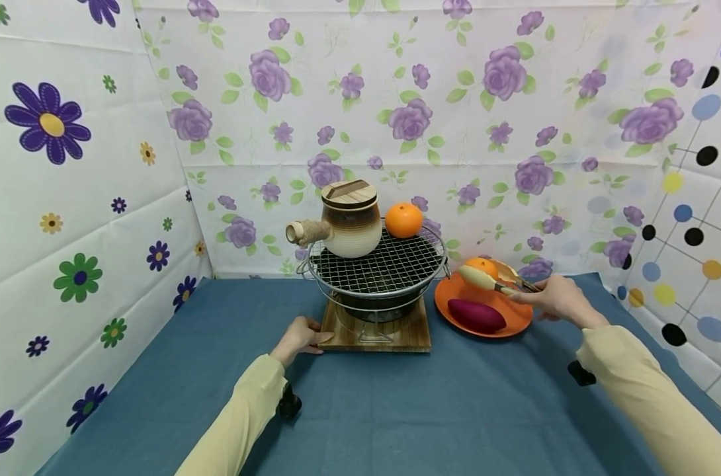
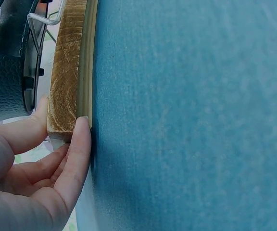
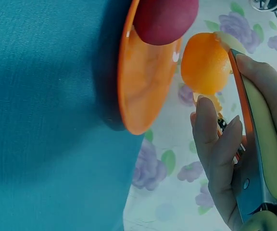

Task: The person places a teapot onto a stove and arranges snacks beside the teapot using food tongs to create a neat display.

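Observation:
My left hand (image 1: 301,336) pinches the near left corner of a wooden board (image 1: 417,334), thumb on top and a finger at the lower edge. On that board stands a round black grill (image 1: 375,301) with a wire mesh top. A lidded clay pot (image 1: 354,231) with a rope-wrapped side handle sits on the mesh, beside an orange (image 1: 403,220). My right hand (image 1: 553,299) grips tongs (image 3: 261,139) with cream-coloured tips. Between the tips is a second orange (image 3: 205,65), over the orange plate (image 1: 518,320). A purple sweet potato (image 1: 475,315) lies on the plate.
A blue cloth (image 1: 372,410) covers the table. Flower-patterned sheets (image 1: 337,79) close off the back and left, with a dotted sheet (image 1: 688,218) on the right. A wire handle (image 1: 446,270) sticks out at the grill's right side, near the plate.

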{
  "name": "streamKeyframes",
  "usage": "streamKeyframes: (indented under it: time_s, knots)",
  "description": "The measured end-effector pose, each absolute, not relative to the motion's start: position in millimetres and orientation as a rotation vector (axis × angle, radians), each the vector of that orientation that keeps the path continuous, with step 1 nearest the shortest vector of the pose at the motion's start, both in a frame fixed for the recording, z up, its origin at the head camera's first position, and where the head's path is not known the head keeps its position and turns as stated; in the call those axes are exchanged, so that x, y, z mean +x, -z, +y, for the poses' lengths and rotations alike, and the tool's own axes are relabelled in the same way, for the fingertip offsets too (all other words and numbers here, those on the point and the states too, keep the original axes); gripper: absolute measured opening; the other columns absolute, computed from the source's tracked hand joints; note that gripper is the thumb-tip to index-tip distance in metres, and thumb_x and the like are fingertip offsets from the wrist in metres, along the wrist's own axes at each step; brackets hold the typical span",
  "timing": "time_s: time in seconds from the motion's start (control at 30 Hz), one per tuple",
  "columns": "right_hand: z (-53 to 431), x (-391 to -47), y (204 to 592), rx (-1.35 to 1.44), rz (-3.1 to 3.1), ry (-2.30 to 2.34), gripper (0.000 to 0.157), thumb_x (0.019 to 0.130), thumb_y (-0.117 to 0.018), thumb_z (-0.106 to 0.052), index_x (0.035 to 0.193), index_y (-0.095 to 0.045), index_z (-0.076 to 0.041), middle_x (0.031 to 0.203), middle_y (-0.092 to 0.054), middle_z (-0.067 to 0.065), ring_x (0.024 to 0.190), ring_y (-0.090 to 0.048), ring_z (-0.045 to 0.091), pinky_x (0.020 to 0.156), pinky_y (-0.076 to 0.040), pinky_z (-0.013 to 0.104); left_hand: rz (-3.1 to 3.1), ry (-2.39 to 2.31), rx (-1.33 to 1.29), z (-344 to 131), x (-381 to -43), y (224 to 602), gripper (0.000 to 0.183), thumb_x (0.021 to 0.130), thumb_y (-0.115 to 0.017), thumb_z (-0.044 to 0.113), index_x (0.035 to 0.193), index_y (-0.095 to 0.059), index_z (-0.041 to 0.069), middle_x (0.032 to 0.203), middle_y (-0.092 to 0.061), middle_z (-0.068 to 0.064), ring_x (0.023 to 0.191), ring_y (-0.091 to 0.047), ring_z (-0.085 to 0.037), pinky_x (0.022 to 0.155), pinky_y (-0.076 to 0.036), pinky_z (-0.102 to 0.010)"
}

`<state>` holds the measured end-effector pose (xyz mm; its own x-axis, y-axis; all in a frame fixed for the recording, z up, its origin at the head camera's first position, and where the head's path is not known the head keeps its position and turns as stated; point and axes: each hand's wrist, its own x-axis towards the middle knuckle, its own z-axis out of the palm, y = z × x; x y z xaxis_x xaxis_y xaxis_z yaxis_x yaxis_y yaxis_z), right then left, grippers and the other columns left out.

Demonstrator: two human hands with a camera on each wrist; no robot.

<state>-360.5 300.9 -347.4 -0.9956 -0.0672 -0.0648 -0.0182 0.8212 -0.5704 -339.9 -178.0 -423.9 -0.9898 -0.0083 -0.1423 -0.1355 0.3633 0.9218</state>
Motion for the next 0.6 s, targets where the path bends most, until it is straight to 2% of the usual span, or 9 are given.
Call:
streamKeyframes:
  time_s: [0.07, 0.13, 0.37, 0.6]
  knots:
    - [302, -359, 344, -0.077, 2.923, 0.91, 0.069, 0.072, -0.066, -0.059, 0.099, -0.063, 0.004, 0.063, -0.061, 0.009, 0.053, -0.059, 0.021, 0.049, -0.05, 0.034, 2.496, -1.709, -0.138, -178, -340, 424, 0.045, 0.081, -0.068, 0.003, 0.113, -0.046, -0.02, 0.105, -0.046, -0.028, 0.082, -0.057, -0.033, 0.062, -0.055, -0.035]
    - [302, -359, 342, -0.074, 2.922, 0.909, 0.064, 0.072, -0.065, -0.059, 0.092, -0.063, 0.001, 0.064, -0.061, 0.008, 0.053, -0.059, 0.021, 0.049, -0.05, 0.033, 2.495, -1.71, -0.141, -178, -340, 424, 0.045, 0.081, -0.068, 0.003, 0.113, -0.046, -0.02, 0.105, -0.047, -0.029, 0.082, -0.057, -0.033, 0.062, -0.055, -0.035]
    - [305, -355, 336, -0.1, 2.934, 0.941, 0.055, 0.075, -0.066, -0.053, 0.089, -0.063, 0.0, 0.065, -0.06, 0.007, 0.056, -0.061, 0.021, 0.05, -0.051, 0.034, 2.495, -1.717, -0.116, -179, -340, 423, 0.045, 0.082, -0.067, 0.002, 0.114, -0.045, -0.021, 0.108, -0.044, -0.031, 0.08, -0.058, -0.033, 0.063, -0.055, -0.036]
    - [308, -348, 331, -0.117, 2.955, 0.93, 0.059, 0.074, -0.065, -0.057, 0.086, -0.063, 0.001, 0.069, -0.062, 0.009, 0.057, -0.061, 0.02, 0.05, -0.052, 0.033, 2.486, -1.722, -0.112, -178, -339, 424, 0.045, 0.082, -0.067, 0.001, 0.114, -0.044, -0.021, 0.108, -0.044, -0.031, 0.08, -0.057, -0.034, 0.064, -0.054, -0.037]
